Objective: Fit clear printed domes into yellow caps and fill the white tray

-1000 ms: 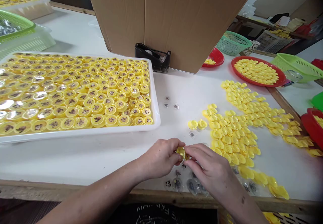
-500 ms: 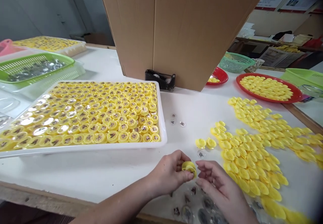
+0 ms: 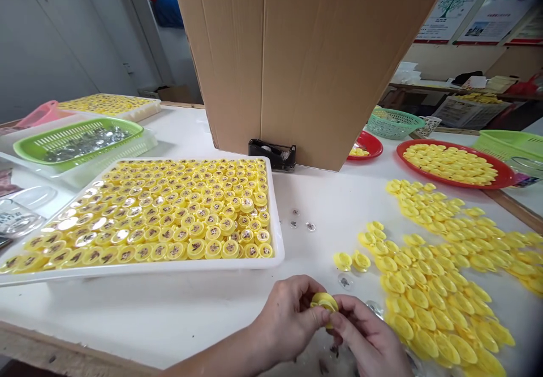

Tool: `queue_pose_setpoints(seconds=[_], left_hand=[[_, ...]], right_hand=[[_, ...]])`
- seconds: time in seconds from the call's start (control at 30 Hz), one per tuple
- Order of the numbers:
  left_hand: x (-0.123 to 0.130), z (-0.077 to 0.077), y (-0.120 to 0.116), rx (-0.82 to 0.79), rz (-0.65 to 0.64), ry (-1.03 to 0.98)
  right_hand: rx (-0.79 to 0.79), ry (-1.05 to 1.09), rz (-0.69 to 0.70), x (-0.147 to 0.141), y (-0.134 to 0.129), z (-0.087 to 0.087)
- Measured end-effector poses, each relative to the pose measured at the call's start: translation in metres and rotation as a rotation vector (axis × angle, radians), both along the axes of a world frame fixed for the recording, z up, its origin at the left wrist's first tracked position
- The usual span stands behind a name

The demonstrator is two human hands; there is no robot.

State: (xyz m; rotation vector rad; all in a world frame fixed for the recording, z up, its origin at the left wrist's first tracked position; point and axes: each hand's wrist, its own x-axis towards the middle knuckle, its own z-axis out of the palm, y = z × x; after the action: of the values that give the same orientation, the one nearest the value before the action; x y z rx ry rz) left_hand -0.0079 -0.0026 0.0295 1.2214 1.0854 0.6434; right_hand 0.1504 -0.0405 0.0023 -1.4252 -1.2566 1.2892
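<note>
Between my two hands is a small round yellow plastic piece point(image 3: 324, 300) with a raised rim. My left hand point(image 3: 292, 315) pinches it from the left, thumb in front. My right hand point(image 3: 367, 331) has its thumb and fingers closed on the right edge of the same piece. Several clear discs with small dark prints lie under and around my hands, partly hidden; one clear disc point(image 3: 345, 281) lies just beyond them. Two loose yellow pieces point(image 3: 343, 261) sit near it. A wide spread of yellow pieces point(image 3: 436, 292) covers the table to the right of my right hand.
A white tray point(image 3: 278, 247) packed with printed yellow pieces stands at left. Behind it are a green basket point(image 3: 142, 129) of clear discs and a black tape dispenser point(image 3: 271, 155) against a tall cardboard box point(image 3: 314, 71). A red plate point(image 3: 504, 180) of yellow pieces is at right.
My right hand has moved in from beside the yellow piece and closed on it. My left hand keeps its hold. The view has tilted up, so the table sits lower.
</note>
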Motion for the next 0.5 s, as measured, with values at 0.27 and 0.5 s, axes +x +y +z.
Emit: queue_pose_setpoints(seconds=[0.27,0.5], left_hand=[[-0.07,0.068,0.061,0.481,0.018,0.623],[-0.123,0.062,0.135,0.601,-0.229,1.055]], right_hand=[[0.045,0.079,-0.168,0.006,0.002,0.011],[0.045,0.061,-0.069,0.021,0.0,-0.007]])
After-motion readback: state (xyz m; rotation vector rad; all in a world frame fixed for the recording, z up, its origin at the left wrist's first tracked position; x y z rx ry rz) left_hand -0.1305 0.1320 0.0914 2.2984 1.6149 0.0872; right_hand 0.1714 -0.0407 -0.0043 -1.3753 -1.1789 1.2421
